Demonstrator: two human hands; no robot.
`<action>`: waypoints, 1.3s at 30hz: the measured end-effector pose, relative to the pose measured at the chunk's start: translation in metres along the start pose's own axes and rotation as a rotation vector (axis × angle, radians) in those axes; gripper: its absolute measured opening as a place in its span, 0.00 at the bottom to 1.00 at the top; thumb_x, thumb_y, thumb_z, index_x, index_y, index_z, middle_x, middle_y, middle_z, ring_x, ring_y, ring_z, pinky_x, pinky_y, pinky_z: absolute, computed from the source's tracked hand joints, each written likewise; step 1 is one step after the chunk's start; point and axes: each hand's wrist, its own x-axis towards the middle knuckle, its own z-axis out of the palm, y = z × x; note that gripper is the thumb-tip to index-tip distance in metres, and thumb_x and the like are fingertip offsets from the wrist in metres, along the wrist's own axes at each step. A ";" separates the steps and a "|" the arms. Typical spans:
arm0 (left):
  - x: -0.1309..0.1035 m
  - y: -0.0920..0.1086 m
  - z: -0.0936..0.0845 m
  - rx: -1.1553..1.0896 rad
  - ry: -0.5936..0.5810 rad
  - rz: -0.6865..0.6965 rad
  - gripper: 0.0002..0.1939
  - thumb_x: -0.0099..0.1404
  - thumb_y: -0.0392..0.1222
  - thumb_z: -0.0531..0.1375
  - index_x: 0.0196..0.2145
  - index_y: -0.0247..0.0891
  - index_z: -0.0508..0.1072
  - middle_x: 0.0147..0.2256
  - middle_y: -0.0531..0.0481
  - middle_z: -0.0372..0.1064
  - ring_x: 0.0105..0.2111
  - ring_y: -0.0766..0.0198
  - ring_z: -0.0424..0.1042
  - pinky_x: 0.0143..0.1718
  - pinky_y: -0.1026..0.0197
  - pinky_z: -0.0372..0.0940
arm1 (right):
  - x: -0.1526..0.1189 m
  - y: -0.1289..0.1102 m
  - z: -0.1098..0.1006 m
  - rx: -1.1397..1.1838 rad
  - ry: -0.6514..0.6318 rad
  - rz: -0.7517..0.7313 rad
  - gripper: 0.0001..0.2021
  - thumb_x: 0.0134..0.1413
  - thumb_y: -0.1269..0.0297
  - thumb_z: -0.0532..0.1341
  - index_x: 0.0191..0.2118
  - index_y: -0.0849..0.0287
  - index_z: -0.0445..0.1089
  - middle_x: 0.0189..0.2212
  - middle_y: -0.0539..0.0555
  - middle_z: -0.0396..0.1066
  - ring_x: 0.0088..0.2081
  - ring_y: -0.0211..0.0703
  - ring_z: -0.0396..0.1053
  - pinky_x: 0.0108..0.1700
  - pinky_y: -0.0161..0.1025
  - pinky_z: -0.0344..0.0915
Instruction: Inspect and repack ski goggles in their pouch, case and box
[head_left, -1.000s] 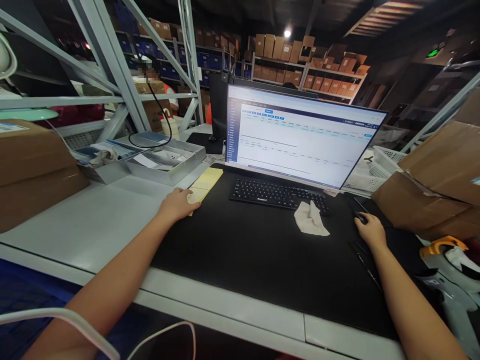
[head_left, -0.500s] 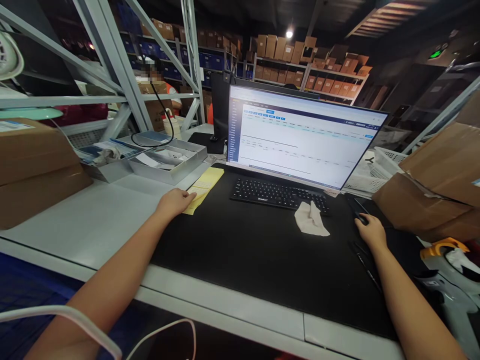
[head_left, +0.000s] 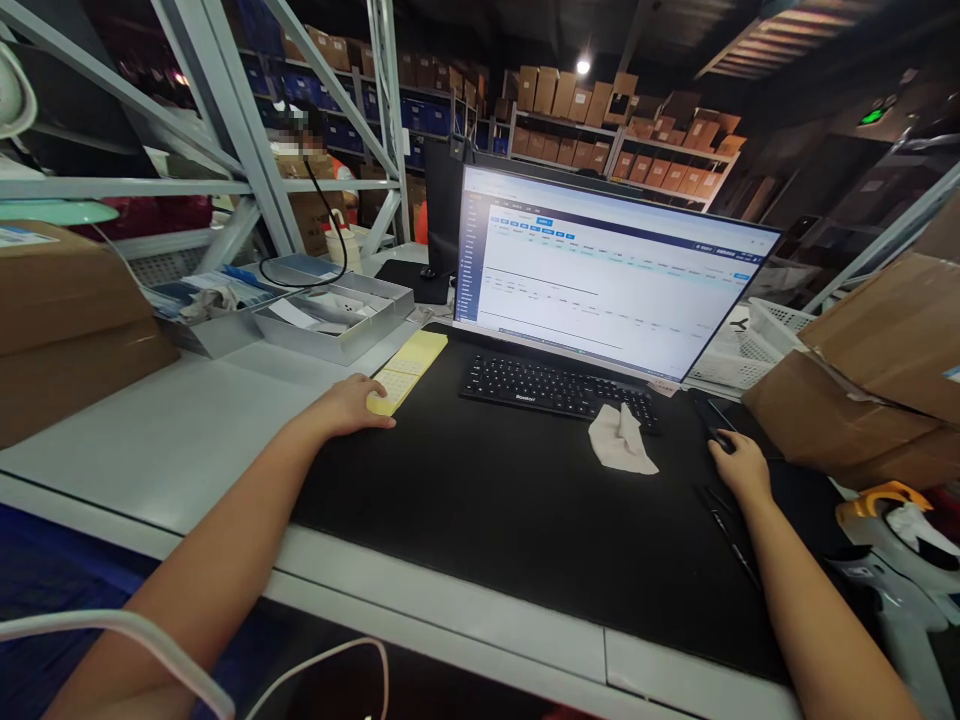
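Observation:
A stack of yellow paper slips point(head_left: 411, 362) with printed lines lies at the left edge of the black desk mat point(head_left: 525, 530). My left hand point(head_left: 349, 405) rests at the near end of this stack, thumb and fingers spread apart around its corner. On the right side of the mat, my right hand point(head_left: 741, 465) is closed over a dark computer mouse point(head_left: 724, 438), partly hidden under the fingers. A black keyboard point(head_left: 555, 388) sits between the hands, below a lit monitor point(head_left: 607, 275). One crumpled white tissue point(head_left: 622, 440) touches the keyboard's front edge.
Grey trays point(head_left: 337, 320) with papers stand at the back left, beside a cardboard box point(head_left: 82, 330). More cartons point(head_left: 847, 410) and a white basket point(head_left: 780, 325) are on the right. A pen point(head_left: 735, 545) lies near my right forearm. Another person is behind the rack.
My left thumb has come away from the top slip and now points right, off the stack's near end; the top slips lie flatter. My right hand stays on the mouse.

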 end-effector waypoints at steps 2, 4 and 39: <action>-0.001 0.002 -0.001 0.004 0.000 0.003 0.37 0.52 0.65 0.70 0.54 0.41 0.84 0.60 0.36 0.78 0.60 0.36 0.80 0.59 0.50 0.73 | 0.000 0.000 0.000 -0.004 0.004 0.003 0.26 0.54 0.49 0.62 0.51 0.60 0.83 0.57 0.69 0.79 0.64 0.70 0.73 0.70 0.64 0.68; -0.003 0.007 -0.002 0.021 -0.002 -0.003 0.34 0.53 0.63 0.69 0.53 0.40 0.83 0.59 0.36 0.78 0.58 0.37 0.81 0.57 0.50 0.74 | 0.000 0.000 -0.001 -0.004 0.008 0.005 0.25 0.54 0.50 0.62 0.50 0.59 0.83 0.56 0.69 0.79 0.64 0.70 0.73 0.70 0.64 0.68; -0.008 0.021 -0.001 0.040 0.024 0.011 0.18 0.54 0.52 0.64 0.40 0.43 0.80 0.57 0.38 0.81 0.52 0.40 0.83 0.50 0.51 0.74 | -0.003 -0.005 -0.002 0.016 -0.001 0.010 0.26 0.54 0.49 0.62 0.51 0.60 0.83 0.58 0.69 0.78 0.65 0.69 0.72 0.71 0.63 0.67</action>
